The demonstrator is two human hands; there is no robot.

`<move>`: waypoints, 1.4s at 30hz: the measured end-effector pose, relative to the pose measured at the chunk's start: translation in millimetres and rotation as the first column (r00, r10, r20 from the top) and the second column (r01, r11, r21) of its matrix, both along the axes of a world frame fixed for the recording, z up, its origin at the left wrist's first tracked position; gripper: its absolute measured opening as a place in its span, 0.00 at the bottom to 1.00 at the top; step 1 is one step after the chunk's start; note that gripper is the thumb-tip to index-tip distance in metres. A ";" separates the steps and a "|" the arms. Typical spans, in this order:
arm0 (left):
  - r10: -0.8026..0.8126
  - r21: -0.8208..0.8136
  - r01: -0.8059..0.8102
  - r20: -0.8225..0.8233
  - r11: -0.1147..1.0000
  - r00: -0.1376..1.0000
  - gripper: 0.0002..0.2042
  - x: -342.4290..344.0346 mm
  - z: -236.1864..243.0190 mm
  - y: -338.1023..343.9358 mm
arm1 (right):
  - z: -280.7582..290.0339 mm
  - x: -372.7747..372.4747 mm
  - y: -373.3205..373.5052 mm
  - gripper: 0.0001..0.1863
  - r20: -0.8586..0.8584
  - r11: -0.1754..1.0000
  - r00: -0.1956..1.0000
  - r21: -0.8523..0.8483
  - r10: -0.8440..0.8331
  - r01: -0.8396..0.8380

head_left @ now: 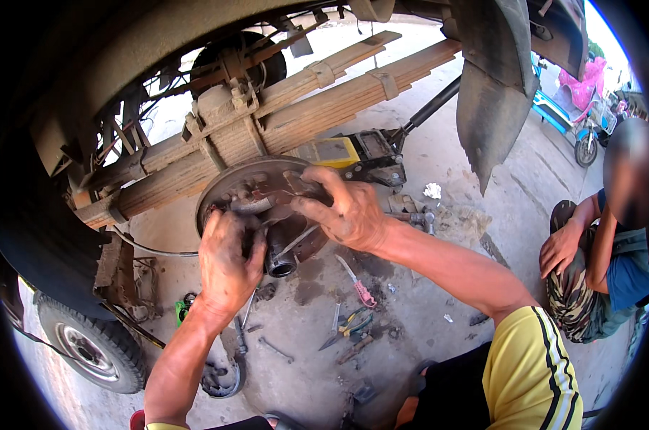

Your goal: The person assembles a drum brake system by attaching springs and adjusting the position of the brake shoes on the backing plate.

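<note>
A round, rusty brake backing plate [208, 192] stands at the axle end under a vehicle, with a dark hub spindle [280, 266] sticking out toward me. At its left side my left hand [227, 254] is closed, its curled, greasy fingers bent in against the brake parts; what they pinch is hidden. My right hand [346, 211] reaches over the right side of the plate, thumb and fingers bent around a dark part I cannot make out. Between the hands a greyish cylindrical brake part [253, 206] shows on the plate. A thin metal rod [298, 239] slants beside the spindle.
Rusty leaf springs [288, 118] cross above, and a yellow-and-black floor jack [367, 154] stands behind. A red-handled tool [364, 292], pliers [346, 328] and a bolt [275, 350] lie on the concrete. A person [589, 251] crouches at right; a wheel [88, 347] is at left.
</note>
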State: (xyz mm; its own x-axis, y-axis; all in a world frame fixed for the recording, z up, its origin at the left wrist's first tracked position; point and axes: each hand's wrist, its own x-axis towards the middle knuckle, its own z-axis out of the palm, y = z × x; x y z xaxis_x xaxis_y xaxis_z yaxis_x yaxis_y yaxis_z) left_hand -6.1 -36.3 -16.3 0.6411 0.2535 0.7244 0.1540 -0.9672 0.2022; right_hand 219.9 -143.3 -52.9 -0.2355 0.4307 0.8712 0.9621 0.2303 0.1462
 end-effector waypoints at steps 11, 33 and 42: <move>0.049 -0.184 -0.037 0.061 0.982 0.997 0.08 4.5 8.4 1.7 | 3.7 -1.3 1.8 0.20 -0.054 1.000 0.998 -0.017 -0.018 0.017; 0.038 -0.324 -0.007 0.090 0.946 0.995 0.09 6.9 4.7 14.1 | 22.8 -3.5 -3.5 0.37 -0.121 0.986 0.992 -0.156 0.041 -0.060; 0.059 -0.337 -0.051 0.015 0.940 0.998 0.08 7.0 18.0 11.0 | 16.6 -2.4 3.7 0.34 -0.083 0.981 0.996 -0.184 0.043 -0.058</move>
State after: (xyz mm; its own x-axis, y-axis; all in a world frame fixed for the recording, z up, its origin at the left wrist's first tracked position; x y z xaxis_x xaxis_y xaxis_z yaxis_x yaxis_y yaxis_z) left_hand 1.0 -25.3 1.6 0.6023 0.5196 0.6060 0.1960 -0.8322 0.5187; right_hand 217.5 -139.5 -36.4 -0.1950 0.5759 0.7939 0.9553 0.2950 0.0207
